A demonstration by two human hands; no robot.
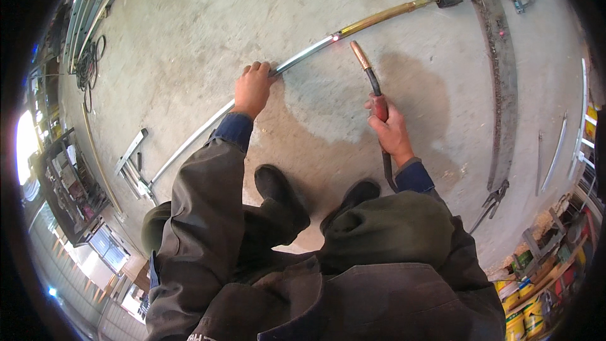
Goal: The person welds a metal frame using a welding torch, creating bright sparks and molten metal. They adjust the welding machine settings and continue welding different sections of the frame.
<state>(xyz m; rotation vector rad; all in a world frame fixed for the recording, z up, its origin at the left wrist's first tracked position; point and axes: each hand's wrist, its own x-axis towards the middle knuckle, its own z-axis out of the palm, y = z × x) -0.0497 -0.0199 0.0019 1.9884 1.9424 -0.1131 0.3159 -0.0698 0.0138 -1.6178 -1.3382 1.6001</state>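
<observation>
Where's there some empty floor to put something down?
Bare concrete floor shows between the silver tube and the black cable far left. Another patch lies between the welding torch and the long flat bar. The lower right, around the yellow containers, is crowded.

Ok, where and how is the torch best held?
Probably by the red handle of the torch, with the grip coming from the lower right, where the right hand holds it. That stretch is thicker than the dark, bent neck and sits back from the copper-coloured nozzle, which points up and left.
</observation>
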